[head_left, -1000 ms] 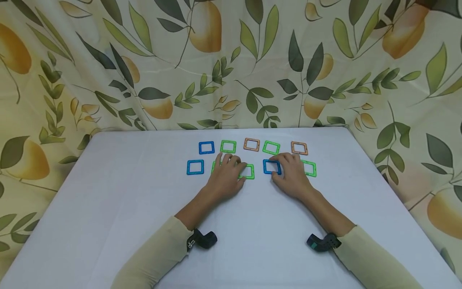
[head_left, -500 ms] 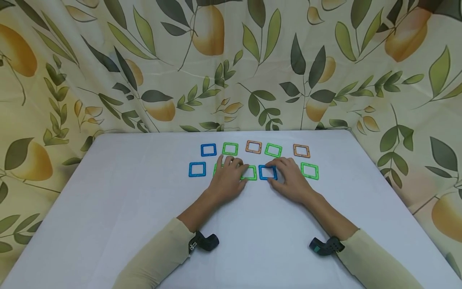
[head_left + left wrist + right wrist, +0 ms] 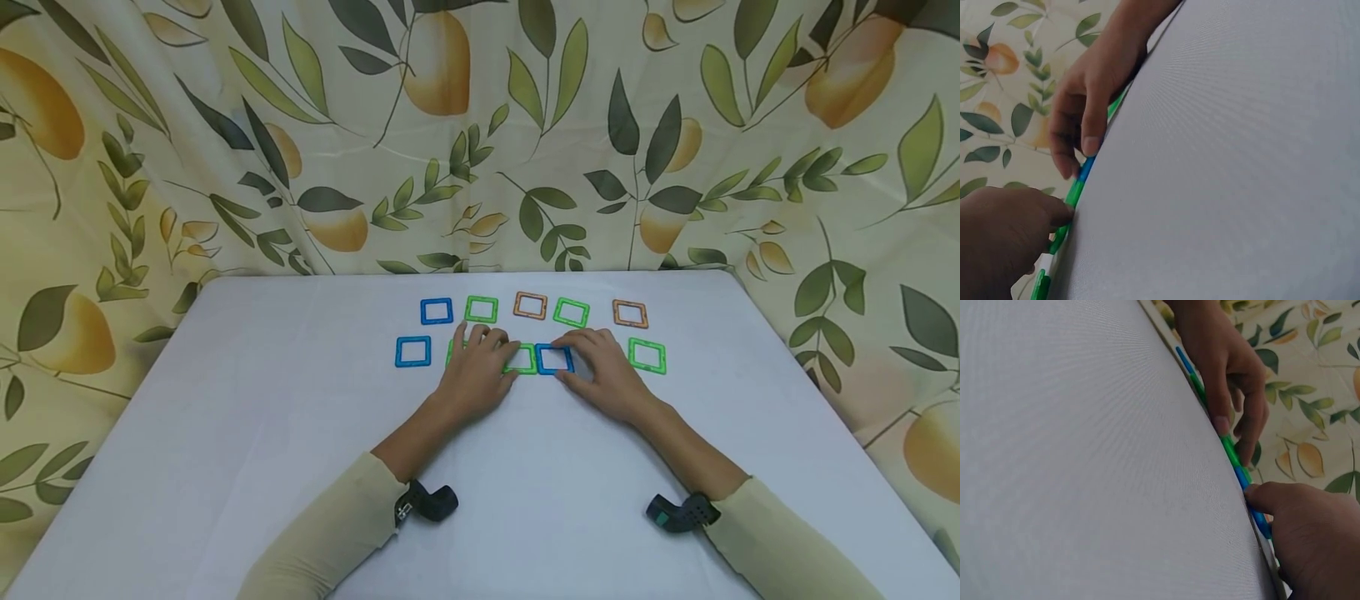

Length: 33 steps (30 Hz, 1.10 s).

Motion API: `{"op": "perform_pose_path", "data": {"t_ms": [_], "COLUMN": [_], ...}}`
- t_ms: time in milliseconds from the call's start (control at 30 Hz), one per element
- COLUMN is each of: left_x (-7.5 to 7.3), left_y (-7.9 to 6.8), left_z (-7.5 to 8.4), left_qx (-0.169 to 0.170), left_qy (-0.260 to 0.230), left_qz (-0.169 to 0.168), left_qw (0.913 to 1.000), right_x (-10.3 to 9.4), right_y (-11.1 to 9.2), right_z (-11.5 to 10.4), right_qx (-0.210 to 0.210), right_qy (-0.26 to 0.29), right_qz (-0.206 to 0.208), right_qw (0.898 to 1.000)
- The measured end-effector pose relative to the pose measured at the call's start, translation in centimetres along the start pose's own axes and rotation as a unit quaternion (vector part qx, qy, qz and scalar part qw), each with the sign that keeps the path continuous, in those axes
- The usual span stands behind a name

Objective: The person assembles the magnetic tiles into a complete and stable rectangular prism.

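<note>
Colour all over here! Far row, left to right: a deep blue frame (image 3: 437, 322), a lime frame (image 3: 482, 321), an orange frame (image 3: 529, 317), a second lime frame (image 3: 570, 323), a second orange frame (image 3: 631, 326)! Near row: a bright blue frame (image 3: 413, 364), a mostly hidden green frame (image 3: 449, 352), a vivid green frame (image 3: 533, 358) beside a strong blue frame (image 3: 539, 360), and a last green frame (image 3: 647, 370)! Under them, a white surface (image 3: 300, 458), fine pale streaks fanning over it in the wrist views! Behind, a cream cloth (image 3: 465, 233) printed with yellow-orange fruits (image 3: 437, 67) and leaves (image 3: 523, 87) in dark and light green! Beige sleeves (image 3: 322, 525), black wrist devices (image 3: 435, 502), the right one showing a small teal patch (image 3: 662, 518)
</note>
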<state>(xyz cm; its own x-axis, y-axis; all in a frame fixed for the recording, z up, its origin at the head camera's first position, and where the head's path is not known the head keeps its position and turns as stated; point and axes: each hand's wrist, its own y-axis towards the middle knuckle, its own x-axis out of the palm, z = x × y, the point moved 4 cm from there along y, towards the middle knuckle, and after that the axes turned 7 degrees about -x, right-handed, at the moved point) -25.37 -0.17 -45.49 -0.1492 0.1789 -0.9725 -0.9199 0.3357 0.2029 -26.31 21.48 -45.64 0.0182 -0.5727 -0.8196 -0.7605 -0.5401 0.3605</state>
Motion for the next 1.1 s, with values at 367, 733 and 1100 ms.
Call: {"op": "perform_pose_path", "data": {"t_ms": [367, 733, 1100], "left_x": [-0.4, -3.8, -3.9], "left_y": [0.4, 1.2, 1.1], "left_z": [-0.4, -4.9, -6.6], "left_qx": [-0.013, -0.070, -0.069], "left_qy": [-0.025, -0.078, -0.087], "left_qz": [-0.018, -0.081, -0.131], "left_qw": [0.9994, 0.9912, 0.9851], "right_x": [0.0, 0.1, 0.1], "right_y": [0.0, 0.0, 0.0], "right_z": [0.1, 0.4, 0.4], "right_qx": [0.010, 0.014, 0.025], "right_qy": [0.004, 0.011, 0.017], "right_qz": [0.000, -0.004, -0.002], "right_qw": [1.000, 1.000, 1.000]}}
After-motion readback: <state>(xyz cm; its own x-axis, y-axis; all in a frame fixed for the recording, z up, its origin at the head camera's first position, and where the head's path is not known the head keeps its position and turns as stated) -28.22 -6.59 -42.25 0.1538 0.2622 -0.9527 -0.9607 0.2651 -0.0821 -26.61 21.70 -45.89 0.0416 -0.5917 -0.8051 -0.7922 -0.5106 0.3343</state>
